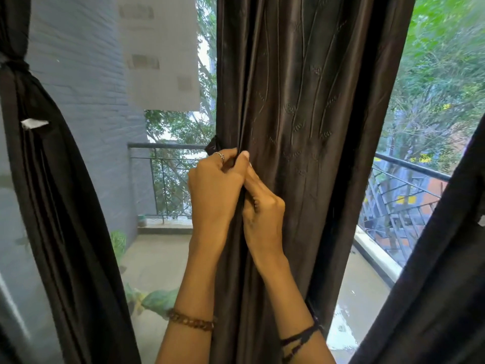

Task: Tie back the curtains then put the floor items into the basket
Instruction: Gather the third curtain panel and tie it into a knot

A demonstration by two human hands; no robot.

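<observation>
Middle curtain [301, 127] hangs ungathered at the balcony window, its left edge pinched by left hand [214, 187] and right hand [262, 211], both closed tight on fabric. Left curtain [52, 193] is already tied.

Glossy, smooth satin-like cloth curtain [301, 101]; matt metal railing [168, 146]; rough brick wall [86, 74].

Residential room at a balcony door. Evidence: dark full-length curtains [301, 101]; railed balcony [168, 164] at 12 o'clock; neighbouring block wall [86, 88] at 10; trees [441, 74] at 2.
</observation>
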